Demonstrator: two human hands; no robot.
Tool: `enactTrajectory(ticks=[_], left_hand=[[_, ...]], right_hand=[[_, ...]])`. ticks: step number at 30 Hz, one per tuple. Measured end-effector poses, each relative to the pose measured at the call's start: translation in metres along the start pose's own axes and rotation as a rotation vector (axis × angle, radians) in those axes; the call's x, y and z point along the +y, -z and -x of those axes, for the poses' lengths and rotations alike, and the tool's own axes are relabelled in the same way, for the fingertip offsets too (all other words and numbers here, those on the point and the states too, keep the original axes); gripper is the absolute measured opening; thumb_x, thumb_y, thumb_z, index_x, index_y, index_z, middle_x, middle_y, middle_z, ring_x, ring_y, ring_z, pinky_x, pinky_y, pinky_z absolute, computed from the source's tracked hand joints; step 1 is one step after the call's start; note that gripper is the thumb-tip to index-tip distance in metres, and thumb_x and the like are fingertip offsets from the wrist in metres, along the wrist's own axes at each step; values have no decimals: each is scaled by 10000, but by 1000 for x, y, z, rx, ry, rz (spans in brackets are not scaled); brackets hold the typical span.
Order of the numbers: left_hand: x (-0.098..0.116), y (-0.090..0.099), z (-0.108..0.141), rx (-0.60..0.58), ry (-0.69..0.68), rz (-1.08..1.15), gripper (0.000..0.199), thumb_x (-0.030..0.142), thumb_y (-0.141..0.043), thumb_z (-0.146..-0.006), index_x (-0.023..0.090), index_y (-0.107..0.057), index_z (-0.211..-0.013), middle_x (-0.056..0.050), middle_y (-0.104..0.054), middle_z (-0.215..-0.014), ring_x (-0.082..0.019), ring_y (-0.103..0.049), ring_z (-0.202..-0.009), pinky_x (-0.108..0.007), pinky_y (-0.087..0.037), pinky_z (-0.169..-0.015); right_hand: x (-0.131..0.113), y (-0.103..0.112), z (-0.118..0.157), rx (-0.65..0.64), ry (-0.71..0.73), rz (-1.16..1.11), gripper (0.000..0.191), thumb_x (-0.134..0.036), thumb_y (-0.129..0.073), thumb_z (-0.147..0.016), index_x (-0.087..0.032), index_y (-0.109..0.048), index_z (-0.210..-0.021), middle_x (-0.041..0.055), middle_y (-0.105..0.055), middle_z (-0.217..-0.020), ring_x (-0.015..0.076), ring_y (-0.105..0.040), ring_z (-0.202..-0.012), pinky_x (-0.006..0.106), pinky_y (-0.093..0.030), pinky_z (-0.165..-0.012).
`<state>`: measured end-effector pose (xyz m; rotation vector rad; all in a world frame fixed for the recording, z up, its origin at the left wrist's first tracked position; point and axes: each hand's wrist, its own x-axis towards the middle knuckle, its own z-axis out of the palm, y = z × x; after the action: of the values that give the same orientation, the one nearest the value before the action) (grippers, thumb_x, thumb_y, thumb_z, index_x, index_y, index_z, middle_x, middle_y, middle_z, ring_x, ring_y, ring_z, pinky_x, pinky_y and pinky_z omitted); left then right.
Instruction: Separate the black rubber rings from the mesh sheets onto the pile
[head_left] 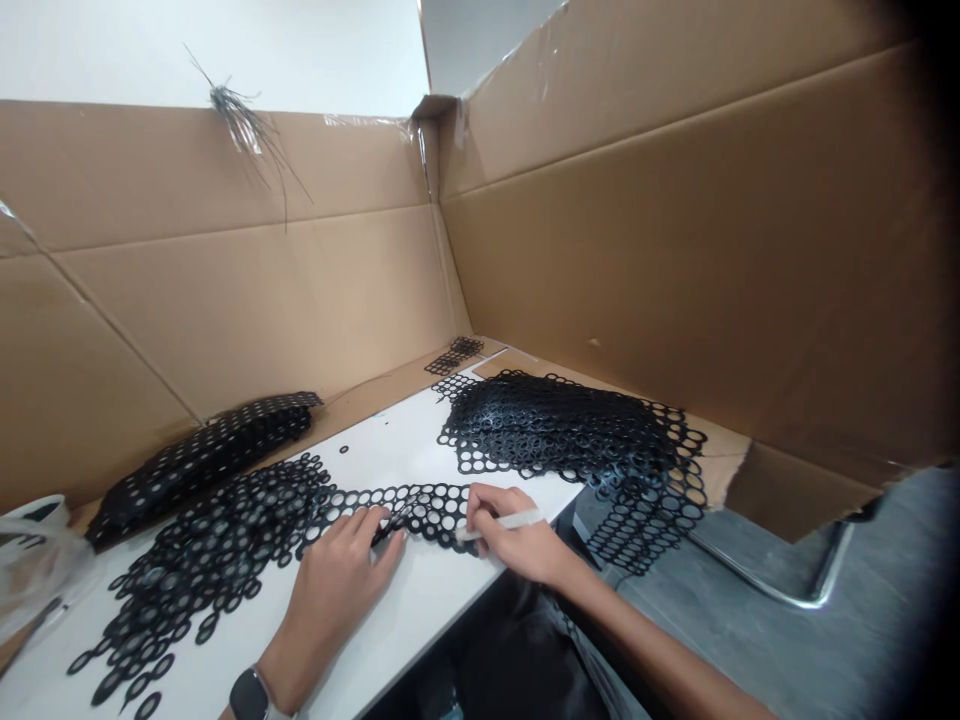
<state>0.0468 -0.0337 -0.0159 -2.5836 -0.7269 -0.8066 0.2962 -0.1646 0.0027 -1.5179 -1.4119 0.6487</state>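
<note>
A strip of black ring mesh [442, 500] lies across the white table in front of me, bunched up near its middle. My left hand [341, 565], with a watch on the wrist, pinches the mesh's near side between thumb and fingers. To its right, my right hand [514, 530] grips a slim white pen-like tool [519, 519]. The tool's tip is at the right part of the strip, touching or very close to the rings. Leftward, the strip runs into a heap of black rings [202, 545]; whether they are joined there I cannot tell.
A big pile of black ring mesh [555, 420] sits at the right, partly hanging over the table edge. A rolled dark bundle [210, 455] rests along the back left. Cardboard walls [300, 290] enclose the table [420, 610]. A clear plastic bag [45, 570] is far left.
</note>
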Motion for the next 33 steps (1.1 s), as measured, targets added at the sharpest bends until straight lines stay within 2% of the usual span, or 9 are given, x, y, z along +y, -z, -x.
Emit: enactTrajectory(ticks=[5,9,19,26,33], left_hand=[[2,6,-3,-8,-70,-54,268,310,-500,-1115,213,-710,-981,-44,-786,-894,-250,-746,-747,-362,-484,-609],[4,9,-5,0,-97,-83,322,271,-480,-1118,218,-718,-909,-30,-778,-848,-230,-739,-695,-355,-461,-573],[5,12,-5,6,-89,-89,359,275,-461,-1122,216,-744,-910,-35,-799,-861,-214,-739,-677,-332,-450,-550],[4,9,-4,11,-39,-61,303,260,-482,-1099,214,-748,-963,-67,-835,-981,-215,-760,-717,-314,-505,-586],[3,8,-3,9,-18,-48,265,269,-496,-1103,216,-730,-990,-51,-831,-963,-236,-788,-773,-333,-532,-596]], right_hand=[[-1,-3,0,21,7,53,177,-177,-491,-878,-229,-601,-749,-26,-695,-607,167,-650,-609,249,-416,-645],[-1,-4,-1,34,11,97,178,-174,-500,-872,-232,-597,-735,-23,-692,-630,174,-635,-634,256,-390,-631],[-3,-3,1,41,21,150,179,-181,-495,-880,-234,-593,-740,-19,-691,-669,177,-620,-663,259,-380,-637],[-3,-5,1,36,26,186,171,-167,-497,-877,-238,-591,-753,-20,-708,-699,178,-635,-669,264,-380,-645],[-1,-6,0,33,34,218,153,-162,-508,-866,-236,-587,-758,-23,-720,-721,176,-652,-680,273,-370,-657]])
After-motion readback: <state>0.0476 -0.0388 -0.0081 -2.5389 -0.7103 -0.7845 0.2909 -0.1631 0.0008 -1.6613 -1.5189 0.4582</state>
